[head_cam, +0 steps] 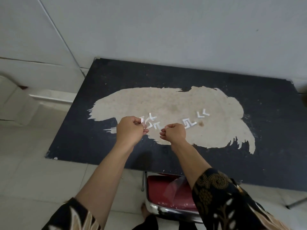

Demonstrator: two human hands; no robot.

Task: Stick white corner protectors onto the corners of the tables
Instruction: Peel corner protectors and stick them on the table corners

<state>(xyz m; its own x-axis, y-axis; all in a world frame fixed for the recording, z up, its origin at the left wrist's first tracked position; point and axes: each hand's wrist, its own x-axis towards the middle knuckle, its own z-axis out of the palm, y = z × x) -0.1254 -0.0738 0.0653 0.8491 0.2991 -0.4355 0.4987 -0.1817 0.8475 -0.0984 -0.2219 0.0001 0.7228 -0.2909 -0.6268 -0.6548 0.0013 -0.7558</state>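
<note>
While the head view is the only angle going, it shows plenty. Left hand [130, 128] hovers over the black table [83, 143], thumb and fingers pinching one small white corner protector [142, 121] just above the tabletop. Right hand [174, 132] is right next to it, not touching, curled up into a fist with the knuckles facing the camera. I can't make out anything held in it.

More protectors lie loose on the table, all on the big worn patch [166, 100] where the black surface has peeled down to bare tan board. One little heap [153, 123] sits just past the left hand's fingers, a couple more [190, 124] are just beyond the right hand, and another pair [203, 113] lies a bit further back and to the right. A small brown spot [201, 124] is beside the middle group.

Both forearms come up from the bottom of the frame, with dark patterned sleeves [221, 200] pushed back. Tucked partly under the table's near edge is a red chair seat [159, 193] with a chrome rim, and a piece of clear plastic [174, 188] lies on it. Pale floor tiles [41, 180] are on the left, and a plain white wall [182, 30] is behind the table.
</note>
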